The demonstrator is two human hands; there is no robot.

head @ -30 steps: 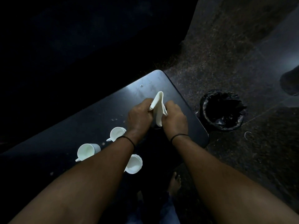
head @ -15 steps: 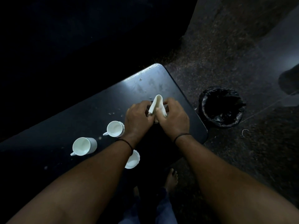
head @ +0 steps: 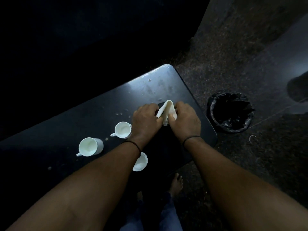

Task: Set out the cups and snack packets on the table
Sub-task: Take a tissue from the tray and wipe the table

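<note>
Three white cups stand on the dark table [head: 93, 117]: one at the left [head: 90, 146], one in the middle [head: 123, 130], and one near the front edge [head: 140, 163] partly under my left forearm. My left hand [head: 145, 120] and my right hand [head: 185, 120] both pinch a white packet [head: 167, 109], held low over a dark round object on the table's right end. What that dark object is stays hidden by the hands.
A black bin lined with a bag [head: 230, 111] stands on the floor just right of the table. My bare foot [head: 175, 183] shows below the table's front edge. White specks dot the tabletop. The area behind the table is dark.
Both hands have lowered the white packet from above the table down toward its surface. The cups have not moved.
</note>
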